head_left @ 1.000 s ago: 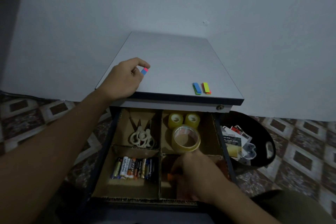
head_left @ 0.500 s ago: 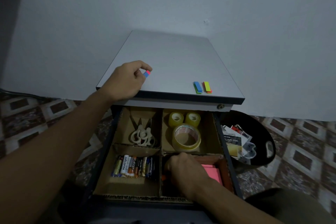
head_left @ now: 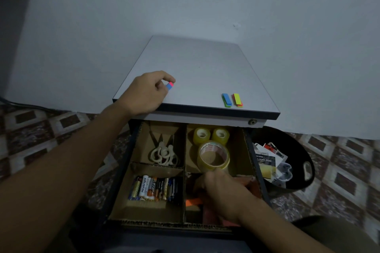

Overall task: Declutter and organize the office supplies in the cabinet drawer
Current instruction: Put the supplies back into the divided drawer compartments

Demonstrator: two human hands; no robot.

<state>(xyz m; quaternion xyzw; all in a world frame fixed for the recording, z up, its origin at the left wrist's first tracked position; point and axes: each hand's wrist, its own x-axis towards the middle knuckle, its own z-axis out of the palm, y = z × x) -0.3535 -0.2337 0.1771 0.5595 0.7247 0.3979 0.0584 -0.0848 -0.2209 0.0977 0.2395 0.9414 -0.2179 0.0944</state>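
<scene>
Left hand (head_left: 144, 94) is rested on the front left corner of the cabinet top (head_left: 195, 63); a small blue-and-pink flag pad (head_left: 170, 85) is pinched between its thumb and forefinger, just above the surface. Well to the right of that grip, two flag stacks lie side by side on the top near the front edge: one blue over green (head_left: 226, 99), one yellow over orange (head_left: 237, 99). Below, the drawer (head_left: 164, 223) is seen pulled out, divided by cardboard into four compartments. Right hand (head_left: 224, 193) is lowered into the near right compartment, knuckles up and blurred; whether its fingers are closed on anything cannot be told. Orange notes (head_left: 192, 201) are seen just left of this hand, in the same compartment, with reddish paper under it. Just beyond the hand, in the far right compartment, a large tape roll (head_left: 213, 157) lies, with two small rolls (head_left: 202, 135) behind it. Batteries (head_left: 156, 189) are lined up in the compartment to the hand's left; scissors (head_left: 163, 154) lie in the far left one. A black bin (head_left: 304, 150) holding packaging stands on the tiled floor, right of the drawer.
</scene>
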